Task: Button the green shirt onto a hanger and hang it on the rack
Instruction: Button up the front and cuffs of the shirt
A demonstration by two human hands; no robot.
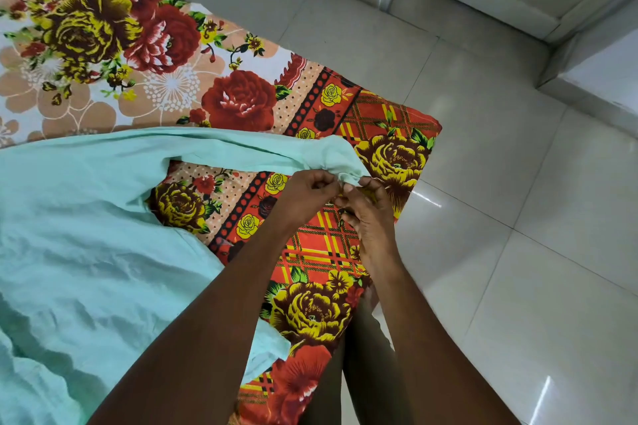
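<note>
Both hands worked the cuff end of the green shirt's sleeve at the corner of the bed.

The green shirt (86, 217) lay spread over the floral bedsheet (138, 55), one sleeve (241, 148) stretched out toward the bed's corner beside the tiled floor (518, 217). The left hand (307, 193) and right hand (369, 214) met at the cuff (345, 171), fingers curled and pinching the cloth between them, both forearms reaching forward from below. Whether a button sat between the fingertips was too small to tell. The likely trouble: the thin, limp fabric could slip from so small a pinch, or the cuff edges could misalign, leaving the button missing its hole. The sleeve end also lay close to the bed's edge and might slide toward the floor if released. No hanger or rack was in view.
</note>
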